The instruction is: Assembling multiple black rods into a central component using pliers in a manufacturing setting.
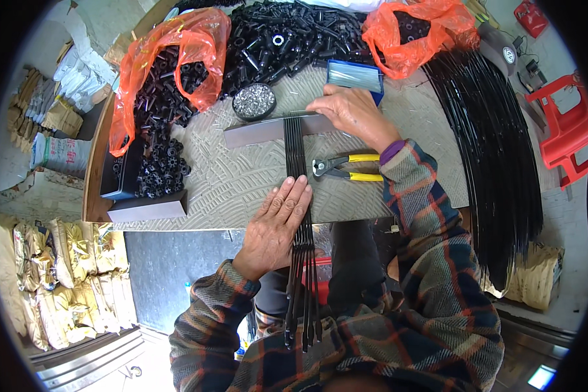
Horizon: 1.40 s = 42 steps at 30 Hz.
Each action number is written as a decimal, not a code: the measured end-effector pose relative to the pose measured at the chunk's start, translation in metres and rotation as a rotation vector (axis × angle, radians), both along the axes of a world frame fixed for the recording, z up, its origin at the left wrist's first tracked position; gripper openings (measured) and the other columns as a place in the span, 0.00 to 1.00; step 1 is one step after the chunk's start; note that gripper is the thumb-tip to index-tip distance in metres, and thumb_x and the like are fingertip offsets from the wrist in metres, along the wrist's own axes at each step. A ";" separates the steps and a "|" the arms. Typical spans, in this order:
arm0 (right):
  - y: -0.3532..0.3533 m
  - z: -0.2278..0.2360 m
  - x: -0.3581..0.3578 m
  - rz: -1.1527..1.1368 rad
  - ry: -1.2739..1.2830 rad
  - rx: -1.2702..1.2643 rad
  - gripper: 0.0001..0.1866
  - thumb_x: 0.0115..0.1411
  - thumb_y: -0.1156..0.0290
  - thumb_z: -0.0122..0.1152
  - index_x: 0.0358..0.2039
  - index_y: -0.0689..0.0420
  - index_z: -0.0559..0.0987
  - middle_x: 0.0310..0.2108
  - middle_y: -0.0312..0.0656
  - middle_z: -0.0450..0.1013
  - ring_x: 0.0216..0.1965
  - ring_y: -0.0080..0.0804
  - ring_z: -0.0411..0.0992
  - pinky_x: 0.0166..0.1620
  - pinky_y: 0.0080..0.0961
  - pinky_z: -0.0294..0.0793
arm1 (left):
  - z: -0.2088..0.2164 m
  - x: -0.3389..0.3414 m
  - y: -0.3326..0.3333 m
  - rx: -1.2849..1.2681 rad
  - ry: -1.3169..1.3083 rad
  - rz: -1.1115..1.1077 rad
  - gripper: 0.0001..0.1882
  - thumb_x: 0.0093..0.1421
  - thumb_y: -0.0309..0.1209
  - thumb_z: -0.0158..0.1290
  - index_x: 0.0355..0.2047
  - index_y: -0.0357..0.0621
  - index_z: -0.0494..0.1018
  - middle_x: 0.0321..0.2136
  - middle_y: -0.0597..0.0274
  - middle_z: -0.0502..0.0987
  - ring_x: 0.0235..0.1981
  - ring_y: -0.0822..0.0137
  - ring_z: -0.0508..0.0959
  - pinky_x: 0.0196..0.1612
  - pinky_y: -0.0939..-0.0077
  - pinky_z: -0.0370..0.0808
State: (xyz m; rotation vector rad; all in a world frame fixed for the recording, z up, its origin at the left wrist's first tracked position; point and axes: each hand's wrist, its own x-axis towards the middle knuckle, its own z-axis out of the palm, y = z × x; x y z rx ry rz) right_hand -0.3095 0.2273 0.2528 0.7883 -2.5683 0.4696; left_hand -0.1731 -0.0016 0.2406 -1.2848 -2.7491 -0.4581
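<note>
A row of thin black rods (295, 145) runs from a metal bar (255, 134) toward me and past the table's near edge. My left hand (274, 225) lies on the rods, fingers stretched out flat and side by side. Near the bar's right end, my right hand (359, 116) has its thumb and fingers pinched together; whatever they hold is too small to make out. Just behind that hand stands a blue box (351, 63) of thin, pale pins. End-cutting pincers (346, 167) with yellow handles lie right of the rods.
A round dish of small silvery bits (254, 100) stands behind the bar. Black plastic parts (287, 39) heap up at the back, between orange bags (206, 62). Long black rods (490, 150) hang over the table's right side. A red stool (562, 127) stands beyond.
</note>
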 end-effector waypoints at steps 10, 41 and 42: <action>-0.004 0.002 -0.004 0.012 -0.028 0.048 0.07 0.51 0.71 0.55 0.31 0.49 0.79 0.24 0.38 0.68 0.27 0.40 0.70 0.27 0.35 0.65 | -0.003 -0.001 -0.002 0.002 -0.013 0.009 0.47 0.47 0.56 0.49 0.58 0.36 0.52 0.60 0.51 0.52 0.62 0.56 0.50 0.62 0.64 0.47; 0.042 0.016 -0.031 -0.226 0.218 -0.029 0.06 0.50 0.68 0.57 0.26 0.56 0.76 0.28 0.41 0.70 0.32 0.40 0.69 0.34 0.35 0.68 | -0.012 -0.012 0.004 0.084 0.136 0.006 0.34 0.51 0.43 0.49 0.56 0.39 0.58 0.58 0.57 0.57 0.60 0.55 0.56 0.58 0.67 0.58; 0.052 0.019 -0.032 -0.321 0.122 0.057 0.06 0.48 0.68 0.58 0.25 0.56 0.76 0.27 0.41 0.70 0.33 0.41 0.69 0.35 0.35 0.68 | -0.013 -0.013 0.004 0.065 0.184 -0.001 0.31 0.52 0.38 0.48 0.55 0.40 0.59 0.58 0.58 0.58 0.59 0.55 0.57 0.57 0.68 0.60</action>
